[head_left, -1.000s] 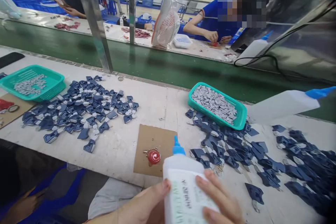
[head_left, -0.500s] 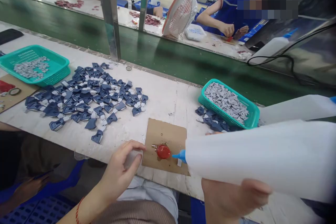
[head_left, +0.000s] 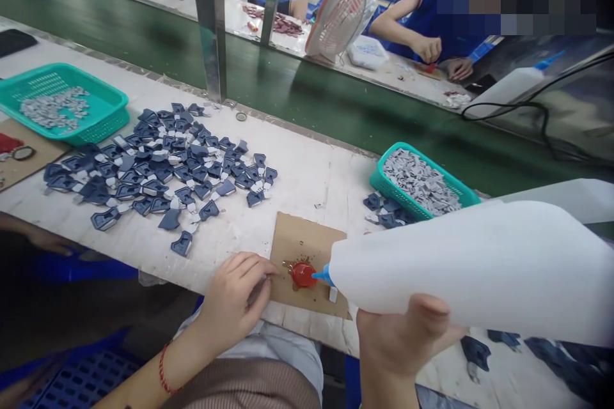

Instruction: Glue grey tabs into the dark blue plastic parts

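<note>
My right hand [head_left: 403,339] is wrapped under a large white squeeze bottle [head_left: 460,262], tipped almost flat. Its blue nozzle tip [head_left: 323,275] points left and meets the right side of a small glossy red cap-like piece [head_left: 304,274]. That piece sits in a wet brownish patch on a cardboard sheet [head_left: 307,236]. My left hand [head_left: 240,294] rests at the left edge of the cardboard, fingers curved, with a gap between thumb and fingers and nothing visible in it. A small white piece [head_left: 332,294] lies below the nozzle.
Many dark blue and white parts [head_left: 158,166] are heaped on the left of the table. Green baskets hold small grey pieces, one at left [head_left: 96,124], one at right [head_left: 422,182]. More blue parts [head_left: 474,354] lie under the bottle. A co-worker's hands [head_left: 426,51] work across the green belt [head_left: 268,89].
The nozzle has come closer to the red piece, and the bottle's body has swung slightly upward. My left hand has moved right to the cardboard's edge, its fingers closer together. The view has shifted slightly.
</note>
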Motion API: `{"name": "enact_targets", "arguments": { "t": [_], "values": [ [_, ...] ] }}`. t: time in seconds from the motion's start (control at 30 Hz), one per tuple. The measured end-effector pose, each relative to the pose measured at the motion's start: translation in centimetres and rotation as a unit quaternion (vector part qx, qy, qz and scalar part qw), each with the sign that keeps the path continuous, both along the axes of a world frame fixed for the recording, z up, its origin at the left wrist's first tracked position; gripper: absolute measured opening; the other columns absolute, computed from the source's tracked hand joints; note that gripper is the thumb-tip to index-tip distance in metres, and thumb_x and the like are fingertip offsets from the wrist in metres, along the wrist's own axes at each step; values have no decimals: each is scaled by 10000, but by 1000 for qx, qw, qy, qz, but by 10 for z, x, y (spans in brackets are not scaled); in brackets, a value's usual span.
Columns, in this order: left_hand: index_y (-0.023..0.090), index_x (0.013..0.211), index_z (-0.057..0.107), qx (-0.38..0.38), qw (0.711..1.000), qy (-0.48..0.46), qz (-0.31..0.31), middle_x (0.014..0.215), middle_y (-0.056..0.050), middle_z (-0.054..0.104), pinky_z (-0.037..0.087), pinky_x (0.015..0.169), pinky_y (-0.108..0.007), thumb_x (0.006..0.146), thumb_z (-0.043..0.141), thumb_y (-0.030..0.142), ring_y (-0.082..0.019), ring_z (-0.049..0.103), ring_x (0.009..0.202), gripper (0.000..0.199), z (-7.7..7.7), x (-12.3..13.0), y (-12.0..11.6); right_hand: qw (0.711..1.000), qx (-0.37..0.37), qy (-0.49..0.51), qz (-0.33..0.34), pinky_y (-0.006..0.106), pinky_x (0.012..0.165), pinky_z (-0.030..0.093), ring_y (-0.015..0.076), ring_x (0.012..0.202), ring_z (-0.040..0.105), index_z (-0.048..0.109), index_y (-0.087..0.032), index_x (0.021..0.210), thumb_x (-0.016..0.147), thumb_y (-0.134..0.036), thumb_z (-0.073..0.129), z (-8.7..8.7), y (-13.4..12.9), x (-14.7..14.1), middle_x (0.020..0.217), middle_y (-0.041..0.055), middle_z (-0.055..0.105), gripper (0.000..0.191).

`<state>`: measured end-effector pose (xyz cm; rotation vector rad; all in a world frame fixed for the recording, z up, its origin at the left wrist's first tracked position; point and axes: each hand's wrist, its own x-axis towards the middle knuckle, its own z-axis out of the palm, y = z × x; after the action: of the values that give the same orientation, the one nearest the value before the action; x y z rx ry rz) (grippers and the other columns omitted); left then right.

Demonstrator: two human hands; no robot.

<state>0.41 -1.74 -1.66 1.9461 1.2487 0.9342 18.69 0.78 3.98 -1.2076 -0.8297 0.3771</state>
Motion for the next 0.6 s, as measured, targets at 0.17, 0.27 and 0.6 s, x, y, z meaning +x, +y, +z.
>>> {"name": "enact_targets", "arguments": {
  "t": [0.17,0.27,0.6],
  "values": [
    [221,1054,609,7,1000,13,-2,1002,-36,688,452,849,-386,918,464,95,-223,582,972,236,-2,2,0,1000,17,-11,-7,486,933,537,308,1215,556,525,-195,1306,634,-617,774,-1,0,2,1280,107,582,832],
    [224,1064,615,3,1000,21,-3,1004,-46,691,454,850,-393,927,448,107,-230,584,974,246,-2,2,0,1000,6,1,2,470,957,526,308,1256,527,507,-207,1332,667,-594,765,0,-2,2,1304,104,568,812],
    [224,1046,613,2,1000,29,0,1007,-48,696,463,852,-385,918,452,105,-233,599,975,237,-1,2,1,1000,-15,0,20,458,937,550,329,1305,499,463,-212,1394,772,-578,665,4,1,-4,1323,107,572,749]
  ]
}}
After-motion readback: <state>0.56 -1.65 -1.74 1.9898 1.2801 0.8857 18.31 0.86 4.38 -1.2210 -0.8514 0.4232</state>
